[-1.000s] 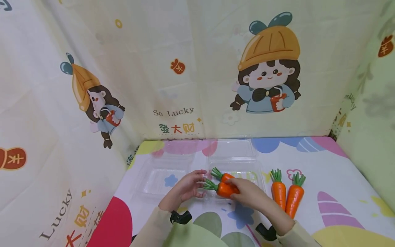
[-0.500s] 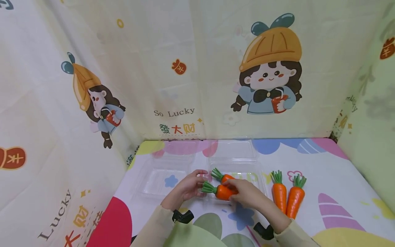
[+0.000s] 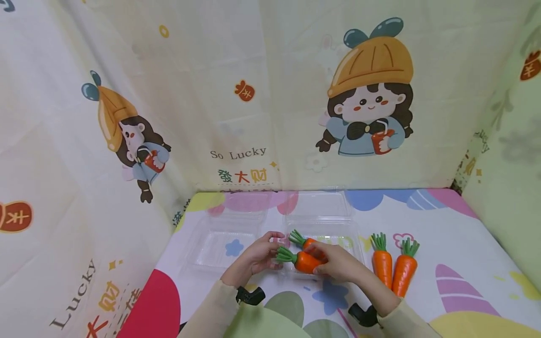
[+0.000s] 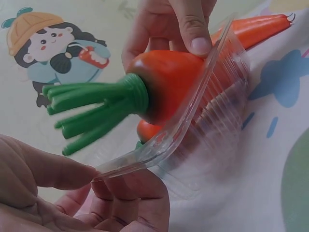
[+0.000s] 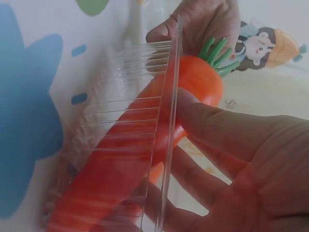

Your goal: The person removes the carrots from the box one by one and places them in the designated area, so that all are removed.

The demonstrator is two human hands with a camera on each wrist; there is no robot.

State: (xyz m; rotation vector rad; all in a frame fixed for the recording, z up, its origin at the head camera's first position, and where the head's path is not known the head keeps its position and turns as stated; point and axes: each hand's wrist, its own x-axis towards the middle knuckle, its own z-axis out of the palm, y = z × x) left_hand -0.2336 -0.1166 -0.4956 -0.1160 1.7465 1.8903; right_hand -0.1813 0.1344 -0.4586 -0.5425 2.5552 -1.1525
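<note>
An orange toy carrot [image 3: 307, 263] with green stalks lies slantwise in the right-hand clear plastic container [image 4: 186, 125], its leafy end jutting past the rim. My right hand [image 3: 340, 265] grips this carrot near its thick end, thumb on the near side by the rim. With thumb and fingers my left hand [image 3: 258, 256] pinches the container's left rim corner, close to the green stalks [image 4: 96, 104]. A second carrot [image 3: 311, 242] lies behind the first in the same container, mostly hidden by the right hand.
Two more carrots, one [image 3: 382, 265] beside the other [image 3: 404, 271], lie on the patterned tablecloth [image 3: 439, 234] to the right. Another clear container [image 3: 198, 251] with its lid folded back stands at left. Printed cloth walls [image 3: 291, 126] enclose the table's back and sides.
The front carrot has shifted slightly left and toward me with my right hand. My left hand stays at the container's corner, and the other carrots lie as before.
</note>
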